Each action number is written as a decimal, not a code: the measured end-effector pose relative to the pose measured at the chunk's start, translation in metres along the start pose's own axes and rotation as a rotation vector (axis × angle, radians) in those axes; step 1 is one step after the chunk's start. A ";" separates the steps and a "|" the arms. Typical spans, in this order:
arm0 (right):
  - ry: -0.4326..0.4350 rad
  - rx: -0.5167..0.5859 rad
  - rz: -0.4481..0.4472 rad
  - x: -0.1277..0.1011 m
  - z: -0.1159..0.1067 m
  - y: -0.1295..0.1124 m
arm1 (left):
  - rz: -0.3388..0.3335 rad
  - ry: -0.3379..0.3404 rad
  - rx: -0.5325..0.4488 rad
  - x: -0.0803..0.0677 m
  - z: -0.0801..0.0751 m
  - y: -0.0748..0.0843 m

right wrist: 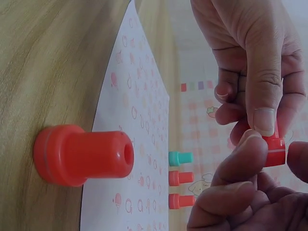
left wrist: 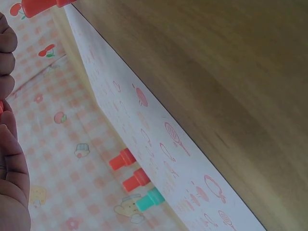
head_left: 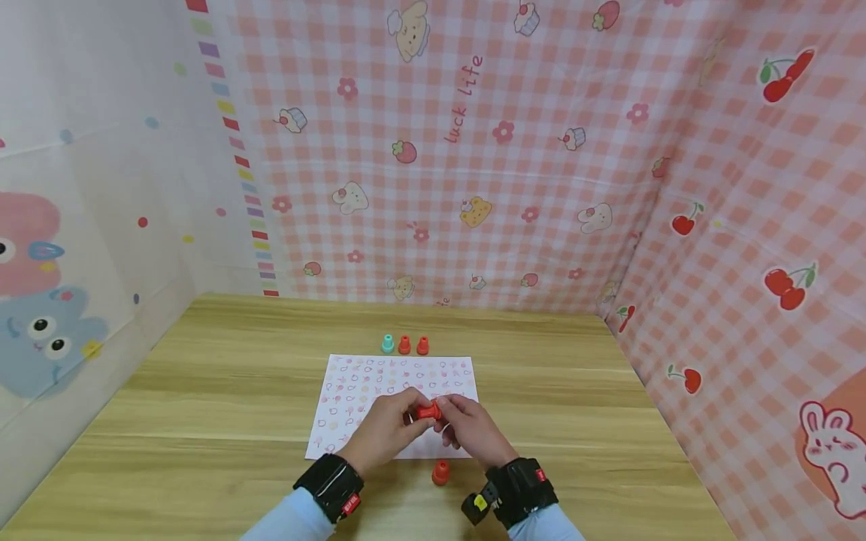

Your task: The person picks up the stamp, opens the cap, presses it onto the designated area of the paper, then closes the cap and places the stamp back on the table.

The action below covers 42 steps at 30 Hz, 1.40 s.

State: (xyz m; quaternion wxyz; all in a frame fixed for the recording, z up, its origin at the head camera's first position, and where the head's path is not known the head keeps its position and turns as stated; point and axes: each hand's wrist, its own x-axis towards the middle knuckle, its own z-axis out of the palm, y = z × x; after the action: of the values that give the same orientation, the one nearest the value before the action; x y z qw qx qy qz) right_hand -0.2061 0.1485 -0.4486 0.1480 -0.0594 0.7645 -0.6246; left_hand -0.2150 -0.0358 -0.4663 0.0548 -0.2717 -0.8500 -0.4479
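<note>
In the lower middle of the head view, both hands meet over a white paper sheet printed with small pink and red stamp marks (head_left: 379, 391), which lies flat on a light wooden table (head_left: 203, 421). The left hand (head_left: 389, 430) and the right hand (head_left: 470, 430) together pinch a small red plastic stamper (head_left: 428, 411), lying sideways between their fingertips, just above the sheet's near half. In the right wrist view the left hand's thumb and curled fingers clamp one end of this stamper at the right edge of the frame, while the right hand's fingertips close on it from below. A second red plastic stamper with a wide round base (head_left: 440, 472) stands on the bare wood just below the sheet's near edge, between the two wrists, filling the left of the right wrist view. Beyond the sheet's far edge, in the centre of the head view, three more stand in a row, touching nothing: a teal plastic stamper (head_left: 388, 344) on the left and two small red stampers (head_left: 413, 345) beside it. Pink checked cloth walls (head_left: 541, 188) enclose the table.
</note>
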 end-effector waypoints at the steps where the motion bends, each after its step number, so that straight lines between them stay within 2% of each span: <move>1: 0.000 0.006 -0.003 0.000 0.000 0.000 | 0.001 0.000 -0.004 0.000 0.000 0.000; 8: -0.032 0.113 -0.026 -0.001 0.001 0.002 | 0.031 0.028 -0.048 -0.001 0.000 0.002; 14: -0.043 0.241 0.007 -0.003 -0.002 0.001 | 0.021 0.074 -0.134 0.000 -0.002 0.002; 22: -0.010 0.183 -0.007 -0.001 -0.005 0.003 | 0.015 0.091 -0.115 0.001 -0.005 -0.005; 28: 0.007 0.160 -0.009 0.000 -0.007 0.004 | 0.035 0.070 -0.080 0.002 -0.009 -0.008; 32: 0.008 0.137 -0.008 0.000 -0.008 0.005 | 0.024 0.040 -0.038 0.001 -0.014 -0.008; 36: 0.008 0.112 -0.005 0.000 -0.010 0.005 | 0.010 -0.018 0.002 0.001 -0.018 -0.009; 42: 0.008 0.107 0.000 -0.002 -0.010 0.004 | 0.032 -0.125 0.132 -0.001 -0.020 -0.015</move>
State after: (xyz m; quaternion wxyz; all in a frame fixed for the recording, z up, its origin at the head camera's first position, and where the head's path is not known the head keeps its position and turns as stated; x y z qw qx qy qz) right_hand -0.2067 0.1595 -0.4505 0.1478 -0.0488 0.7307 -0.6647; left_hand -0.2250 -0.0588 -0.4658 0.0268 -0.3086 -0.8750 -0.3722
